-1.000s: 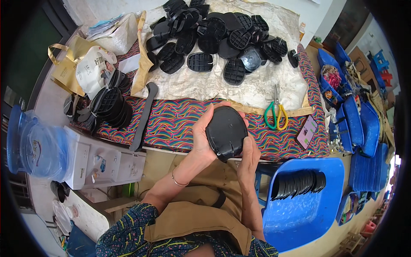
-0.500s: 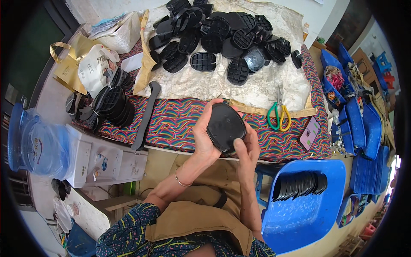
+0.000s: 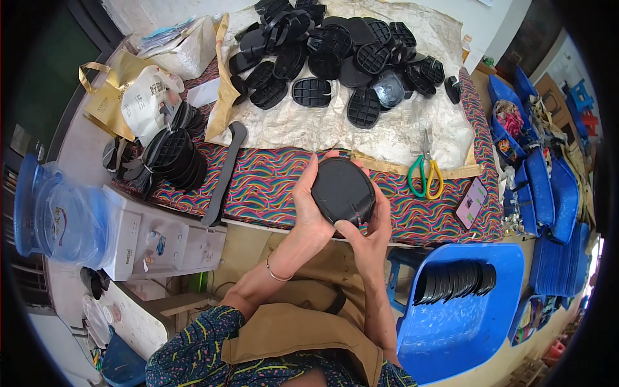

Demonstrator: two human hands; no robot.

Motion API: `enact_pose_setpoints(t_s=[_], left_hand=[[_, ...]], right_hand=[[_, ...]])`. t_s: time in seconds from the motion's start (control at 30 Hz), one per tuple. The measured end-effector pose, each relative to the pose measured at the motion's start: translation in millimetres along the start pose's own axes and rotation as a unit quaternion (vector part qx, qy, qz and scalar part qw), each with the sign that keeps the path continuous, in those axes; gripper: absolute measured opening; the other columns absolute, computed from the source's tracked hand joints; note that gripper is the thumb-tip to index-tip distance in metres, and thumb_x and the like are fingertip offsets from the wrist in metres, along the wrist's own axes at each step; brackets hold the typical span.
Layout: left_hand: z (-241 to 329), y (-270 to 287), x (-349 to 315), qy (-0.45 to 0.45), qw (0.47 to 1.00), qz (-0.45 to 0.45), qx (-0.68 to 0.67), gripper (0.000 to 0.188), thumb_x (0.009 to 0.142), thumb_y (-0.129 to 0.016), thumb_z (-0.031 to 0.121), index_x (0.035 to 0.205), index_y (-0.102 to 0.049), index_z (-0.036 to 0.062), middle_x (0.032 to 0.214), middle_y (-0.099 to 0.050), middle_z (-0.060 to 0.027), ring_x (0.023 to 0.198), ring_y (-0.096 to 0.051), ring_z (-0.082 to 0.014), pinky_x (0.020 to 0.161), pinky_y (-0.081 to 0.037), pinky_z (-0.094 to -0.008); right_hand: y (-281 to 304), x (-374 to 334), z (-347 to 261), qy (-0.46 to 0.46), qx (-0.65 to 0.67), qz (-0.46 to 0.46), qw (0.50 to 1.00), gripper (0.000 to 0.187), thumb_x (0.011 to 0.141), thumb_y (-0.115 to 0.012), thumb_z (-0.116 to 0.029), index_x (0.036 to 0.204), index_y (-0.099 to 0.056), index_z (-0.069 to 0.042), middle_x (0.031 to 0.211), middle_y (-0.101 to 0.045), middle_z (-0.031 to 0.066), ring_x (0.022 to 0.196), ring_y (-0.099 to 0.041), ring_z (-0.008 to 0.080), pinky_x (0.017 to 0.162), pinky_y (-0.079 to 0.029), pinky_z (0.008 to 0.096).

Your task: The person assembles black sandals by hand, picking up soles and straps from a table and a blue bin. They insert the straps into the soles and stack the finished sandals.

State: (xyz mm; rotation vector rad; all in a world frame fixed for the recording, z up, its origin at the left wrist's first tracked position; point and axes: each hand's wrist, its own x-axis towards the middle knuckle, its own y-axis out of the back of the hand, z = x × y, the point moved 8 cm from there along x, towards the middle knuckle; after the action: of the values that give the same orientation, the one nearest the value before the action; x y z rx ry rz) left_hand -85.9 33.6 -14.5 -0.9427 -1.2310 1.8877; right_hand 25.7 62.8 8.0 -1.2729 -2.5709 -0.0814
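Observation:
Between both hands, above the front edge of the table, is a black rounded moulded plastic piece [image 3: 343, 189], its smooth face up. My left hand [image 3: 308, 200] wraps its left side. My right hand [image 3: 372, 235] grips the lower right rim, the thumb lying along the near edge. Beyond them, a heap of similar black pieces [image 3: 311, 93], some showing a gridded side, lies on a whitish sheet [image 3: 284, 132]. Scissors [image 3: 425, 174] with one green and one yellow handle lie to the right of my hands.
A long black strip [image 3: 224, 174] and a tied stack of black pieces [image 3: 174, 159] are at left, near a white water dispenser [image 3: 161, 242]. A phone [image 3: 471, 203] lies at right. Below it, a blue tub [image 3: 451, 342] holds a row of black pieces [image 3: 454, 282].
The black piece has been turned slightly in my hands, and my right thumb has slid from its face down to its near edge. The whole view has shifted a little.

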Motion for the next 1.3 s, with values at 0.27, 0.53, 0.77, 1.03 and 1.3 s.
enact_pose_setpoints(t_s=[0.27, 0.53, 0.77, 1.03, 1.3], left_hand=[[5, 6, 6, 0.021, 0.998, -0.027, -0.053, 0.043, 0.101, -0.045, 0.047, 0.115, -0.062, 0.0101, 0.116, -0.063, -0.0183, 0.11, -0.059, -0.0357, 0.098, -0.048, -0.0499], [8, -6, 2, 0.033, 0.994, -0.04, -0.097, 0.046, 0.099, -0.048, 0.049, 0.118, -0.061, 0.0092, 0.114, -0.063, -0.0206, 0.107, -0.06, -0.0386, 0.097, -0.049, -0.0494], [42, -11, -9, 0.052, 0.996, -0.036, -0.056, 0.049, 0.099, -0.047, 0.051, 0.122, -0.058, 0.0083, 0.11, -0.065, -0.0239, 0.101, -0.063, -0.042, 0.086, -0.054, -0.0498], [220, -51, -27, -0.267, 0.841, 0.027, 0.469, 0.045, 0.1, -0.053, 0.042, 0.126, -0.057, 0.0063, 0.107, -0.066, -0.019, 0.096, -0.067, -0.0289, 0.084, -0.053, -0.0407], [339, -30, -14, -0.257, 0.041, 0.259, 0.93, 0.066, 0.087, -0.064, 0.056, 0.13, -0.057, 0.0054, 0.116, -0.062, -0.0274, 0.109, -0.059, -0.0438, 0.091, -0.048, -0.0533]], right_hand=[[15, 3, 33, -0.089, 0.182, 0.025, 0.979, 0.044, 0.094, -0.064, -0.013, 0.133, -0.055, 0.004, 0.133, -0.06, 0.0145, 0.124, -0.055, 0.0217, 0.104, -0.042, 0.0367], [4, -13, 49, -0.125, 0.301, 0.006, 0.945, 0.02, 0.1, -0.058, -0.017, 0.105, -0.065, 0.001, 0.085, -0.06, -0.0022, 0.074, -0.051, 0.0067, 0.069, -0.04, 0.0235], [-17, -23, 38, -0.162, 0.202, -0.015, 0.966, 0.023, 0.1, -0.055, -0.016, 0.082, -0.058, -0.003, 0.07, -0.044, -0.006, 0.063, -0.039, 0.004, 0.058, -0.035, 0.0218], [-30, -48, 50, -0.179, 0.035, -0.202, 0.962, 0.028, 0.097, -0.056, -0.012, 0.073, -0.062, 0.002, 0.065, -0.05, 0.0021, 0.059, -0.045, 0.0085, 0.056, -0.034, 0.0249], [1, -25, 69, -0.045, -0.16, -0.093, 0.982, 0.017, 0.093, -0.06, -0.004, 0.078, -0.063, 0.003, 0.071, -0.059, 0.0126, 0.062, -0.054, 0.0249, 0.059, -0.04, 0.036]])
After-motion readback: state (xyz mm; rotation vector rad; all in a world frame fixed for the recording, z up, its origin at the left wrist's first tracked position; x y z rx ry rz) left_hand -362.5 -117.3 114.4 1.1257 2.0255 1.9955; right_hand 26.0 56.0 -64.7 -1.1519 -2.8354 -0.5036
